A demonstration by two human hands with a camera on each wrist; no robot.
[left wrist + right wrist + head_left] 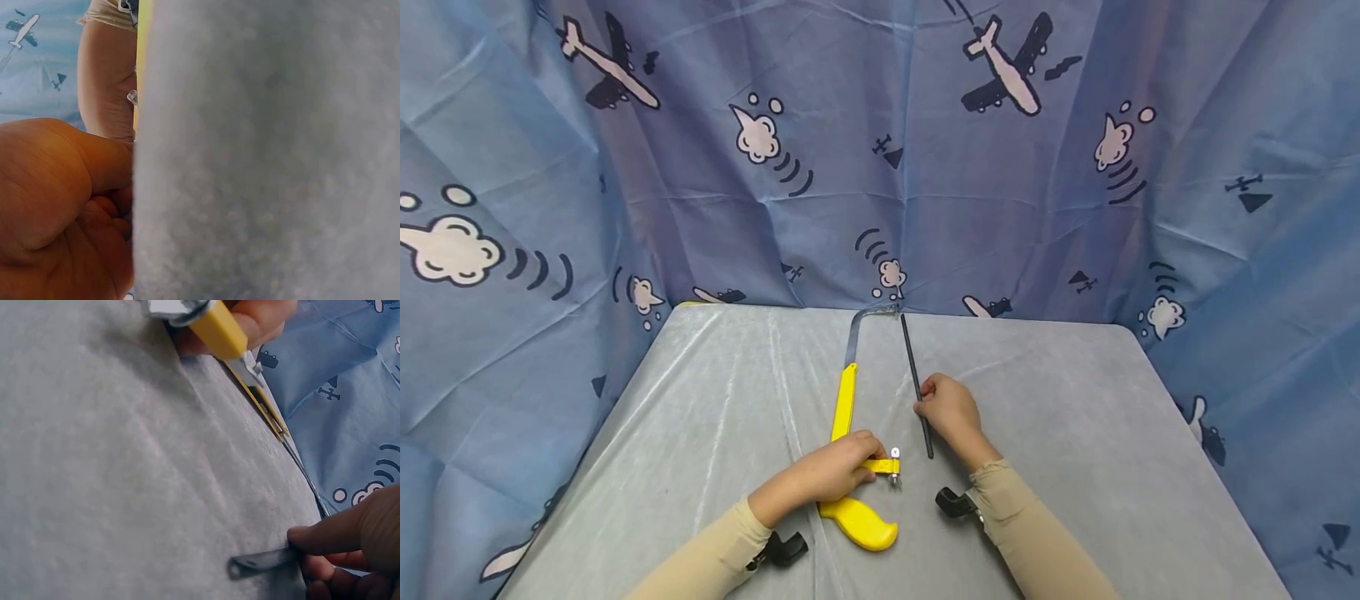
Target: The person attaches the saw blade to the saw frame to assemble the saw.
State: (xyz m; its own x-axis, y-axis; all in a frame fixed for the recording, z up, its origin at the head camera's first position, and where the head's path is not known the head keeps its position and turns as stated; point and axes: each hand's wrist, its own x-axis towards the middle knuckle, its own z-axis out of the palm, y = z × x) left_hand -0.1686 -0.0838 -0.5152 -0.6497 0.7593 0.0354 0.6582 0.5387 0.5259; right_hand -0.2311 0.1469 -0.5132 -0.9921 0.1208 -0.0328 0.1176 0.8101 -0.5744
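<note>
A hacksaw frame with a yellow handle point(867, 523) and a grey metal bow point(853, 337) lies on the table, its far end near the back edge. My left hand point(831, 468) grips its yellow front arm beside the handle, near a small metal pin and wing nut point(895, 467). To the right of the frame, a thin dark blade point(912, 357) lies lengthwise, apart from it. My right hand point(951, 410) pinches the blade near its middle; in the right wrist view the blade's holed end point(262, 561) points out from between thumb and fingers. The left wrist view is mostly blurred cloth.
A grey-white cloth point(1060, 417) with creases covers the table. Blue curtains point(820, 167) printed with planes and clouds hang behind it and along both sides. Black wrist devices sit near both sleeves.
</note>
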